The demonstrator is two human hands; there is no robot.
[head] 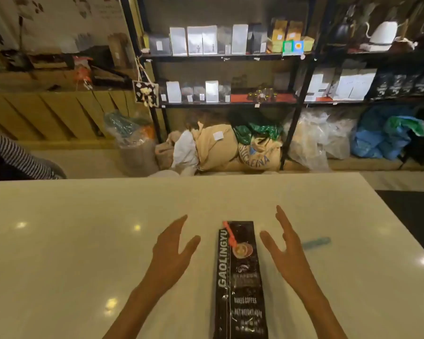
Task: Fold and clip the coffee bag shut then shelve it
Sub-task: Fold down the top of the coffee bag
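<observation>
A long black coffee bag (240,285) printed GAOLINGYU lies flat on the white table (83,241), its top end pointing away from me. An orange-red clip (230,234) rests on the bag's far left corner. My left hand (171,250) hovers just left of the bag's top, fingers spread, holding nothing. On the bag's other side my right hand (283,248) is likewise open and apart from it. A light blue clip (316,242) lies on the table beyond my right hand.
A black metal shelf rack (301,89) stands behind the table with white and black coffee bags on its shelves. Burlap sacks (230,148) and plastic bags sit on the floor under it. A person's striped sleeve (17,155) shows at the left edge.
</observation>
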